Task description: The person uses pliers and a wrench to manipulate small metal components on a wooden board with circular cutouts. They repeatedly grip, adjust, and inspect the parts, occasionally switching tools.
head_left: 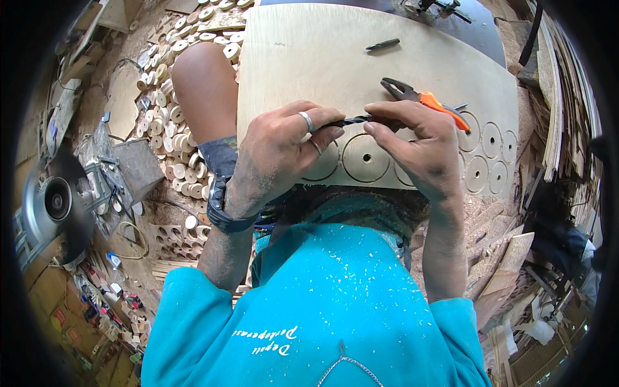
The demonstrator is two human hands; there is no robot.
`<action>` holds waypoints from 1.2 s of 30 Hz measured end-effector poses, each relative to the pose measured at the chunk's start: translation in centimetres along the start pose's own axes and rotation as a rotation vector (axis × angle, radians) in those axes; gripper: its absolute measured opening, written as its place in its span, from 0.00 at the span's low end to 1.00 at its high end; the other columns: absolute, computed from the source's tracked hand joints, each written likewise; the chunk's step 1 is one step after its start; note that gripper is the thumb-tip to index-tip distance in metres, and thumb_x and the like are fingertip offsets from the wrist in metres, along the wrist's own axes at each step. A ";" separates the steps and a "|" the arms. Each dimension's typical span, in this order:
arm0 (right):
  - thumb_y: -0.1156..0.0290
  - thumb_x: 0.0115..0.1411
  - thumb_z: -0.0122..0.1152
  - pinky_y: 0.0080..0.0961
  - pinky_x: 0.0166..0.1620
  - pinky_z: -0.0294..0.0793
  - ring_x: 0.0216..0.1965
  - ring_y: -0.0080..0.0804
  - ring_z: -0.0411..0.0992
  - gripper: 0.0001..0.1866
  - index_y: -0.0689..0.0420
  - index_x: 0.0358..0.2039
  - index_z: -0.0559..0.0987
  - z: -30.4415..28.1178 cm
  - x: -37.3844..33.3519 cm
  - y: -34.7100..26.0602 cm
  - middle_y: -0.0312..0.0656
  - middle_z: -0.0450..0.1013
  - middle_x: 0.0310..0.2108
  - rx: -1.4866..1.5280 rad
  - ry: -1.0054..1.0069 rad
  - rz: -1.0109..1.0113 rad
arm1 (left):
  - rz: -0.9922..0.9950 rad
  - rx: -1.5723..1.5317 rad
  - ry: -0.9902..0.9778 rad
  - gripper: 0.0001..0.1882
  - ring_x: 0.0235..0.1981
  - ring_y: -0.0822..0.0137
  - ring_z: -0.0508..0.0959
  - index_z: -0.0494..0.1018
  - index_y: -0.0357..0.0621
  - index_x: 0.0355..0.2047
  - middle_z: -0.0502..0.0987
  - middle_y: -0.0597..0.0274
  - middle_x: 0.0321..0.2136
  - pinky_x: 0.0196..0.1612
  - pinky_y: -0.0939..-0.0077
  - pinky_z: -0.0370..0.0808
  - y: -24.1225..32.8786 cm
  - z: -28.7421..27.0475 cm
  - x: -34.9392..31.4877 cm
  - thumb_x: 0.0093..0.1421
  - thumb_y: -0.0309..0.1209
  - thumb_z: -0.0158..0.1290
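Observation:
Between my two hands, just above the board's near part, is a short dark drill bit (pixel 354 120) with a twisted shank, lying roughly level. My left hand (pixel 277 145), with rings and a watch at the wrist, pinches its left end between thumb and fingers. The fingertips of my right hand (pixel 422 138) close on the other end, partly hiding it. Under them lies a pale plywood board (pixel 309 58) with several round grooves cut along its near edge, each with a centre hole. Pliers with orange handles (pixel 429 100) rest on the board beyond my right hand.
A second dark bit-like piece (pixel 383 44) lies farther back on the board. Many wooden discs (pixel 164 129) are heaped on the left floor. A circular saw (pixel 55 197) stands far left. Stacked thin wood strips (pixel 567 84) and offcuts (pixel 506 264) lie on the right.

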State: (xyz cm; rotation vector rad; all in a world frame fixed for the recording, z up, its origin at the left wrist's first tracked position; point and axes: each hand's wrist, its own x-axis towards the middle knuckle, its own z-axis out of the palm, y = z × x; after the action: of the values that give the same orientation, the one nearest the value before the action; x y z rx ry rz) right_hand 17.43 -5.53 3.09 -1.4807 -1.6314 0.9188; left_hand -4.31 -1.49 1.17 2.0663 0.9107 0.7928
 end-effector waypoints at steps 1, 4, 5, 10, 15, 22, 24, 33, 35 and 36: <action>0.77 0.55 0.69 0.20 0.40 0.79 0.35 0.24 0.79 0.13 0.64 0.41 0.83 0.0 0.0 0.0 0.43 0.81 0.33 0.016 -0.007 -0.001 | 0.007 -0.003 -0.007 0.12 0.28 0.66 0.81 0.80 0.40 0.42 0.81 0.55 0.33 0.29 0.75 0.77 0.1 -0.1 0.0 0.57 0.25 0.62; 0.79 0.54 0.69 0.20 0.40 0.79 0.35 0.25 0.79 0.13 0.63 0.41 0.83 -0.3 -0.2 0.1 0.43 0.81 0.34 0.034 -0.024 0.003 | 0.040 -0.013 -0.037 0.12 0.28 0.66 0.81 0.80 0.39 0.42 0.81 0.56 0.33 0.29 0.76 0.77 0.2 -0.4 0.1 0.57 0.23 0.62; 0.79 0.53 0.69 0.21 0.39 0.79 0.35 0.25 0.79 0.13 0.63 0.41 0.84 -0.5 -0.3 0.0 0.43 0.81 0.34 -0.015 -0.031 -0.032 | 0.066 -0.020 -0.050 0.12 0.28 0.66 0.81 0.80 0.39 0.42 0.81 0.56 0.33 0.30 0.76 0.77 0.1 -0.5 0.2 0.57 0.23 0.62; 0.79 0.52 0.71 0.21 0.37 0.78 0.34 0.28 0.80 0.13 0.62 0.40 0.84 -1.1 -0.7 0.1 0.44 0.81 0.33 -0.130 -0.095 -0.179 | 0.175 -0.036 -0.144 0.12 0.27 0.65 0.81 0.80 0.39 0.42 0.81 0.56 0.32 0.30 0.74 0.78 -0.4 -1.1 0.8 0.57 0.23 0.62; 0.79 0.51 0.71 0.22 0.37 0.77 0.33 0.29 0.80 0.12 0.62 0.39 0.84 -1.8 -1.3 0.4 0.44 0.81 0.33 -0.086 -0.111 -0.246 | 0.152 -0.200 -0.249 0.10 0.28 0.62 0.80 0.79 0.37 0.42 0.80 0.54 0.31 0.31 0.71 0.76 -0.5 -0.8 0.9 0.59 0.24 0.60; 0.74 0.54 0.70 0.24 0.29 0.77 0.28 0.27 0.78 0.11 0.60 0.39 0.82 -2.9 -1.9 0.0 0.41 0.79 0.30 -0.215 -0.116 -0.394 | 0.106 -0.245 -0.440 0.13 0.30 0.56 0.79 0.75 0.35 0.46 0.79 0.51 0.30 0.33 0.66 0.75 -0.1 -0.3 0.6 0.63 0.28 0.56; 0.73 0.55 0.69 0.25 0.30 0.77 0.28 0.30 0.77 0.11 0.60 0.39 0.81 -3.0 -2.2 -0.3 0.41 0.78 0.30 -0.292 -0.136 -0.481 | 0.105 -0.302 -0.474 0.13 0.31 0.54 0.79 0.75 0.35 0.46 0.78 0.50 0.29 0.33 0.64 0.75 0.0 -0.5 0.5 0.63 0.29 0.56; 0.68 0.57 0.67 0.28 0.27 0.73 0.26 0.33 0.73 0.12 0.59 0.39 0.79 -3.3 -3.0 0.4 0.39 0.71 0.25 -0.389 -0.224 -0.623 | 0.248 -0.260 -0.398 0.11 0.29 0.50 0.79 0.76 0.35 0.42 0.77 0.49 0.28 0.33 0.61 0.74 0.0 0.4 -0.1 0.62 0.29 0.57; 0.67 0.58 0.66 0.28 0.26 0.72 0.24 0.31 0.71 0.12 0.59 0.39 0.79 -3.4 -3.1 0.6 0.38 0.69 0.24 -0.390 -0.259 -0.657 | 0.227 -0.310 -0.449 0.11 0.28 0.51 0.78 0.77 0.35 0.41 0.77 0.50 0.27 0.32 0.61 0.74 -0.2 0.5 -0.3 0.63 0.31 0.57; 0.66 0.58 0.66 0.28 0.25 0.71 0.24 0.31 0.70 0.12 0.59 0.38 0.78 -3.3 -3.0 0.7 0.37 0.68 0.23 -0.391 -0.268 -0.672 | 0.217 -0.335 -0.473 0.11 0.28 0.51 0.78 0.77 0.36 0.41 0.77 0.50 0.27 0.32 0.61 0.74 -0.3 0.6 -0.4 0.63 0.31 0.57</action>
State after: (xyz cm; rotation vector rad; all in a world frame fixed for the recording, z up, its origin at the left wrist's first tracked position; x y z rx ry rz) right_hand 20.88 -8.40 3.90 -0.9323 -2.3994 0.4380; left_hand -4.18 -1.84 0.47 1.9452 0.2764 0.4870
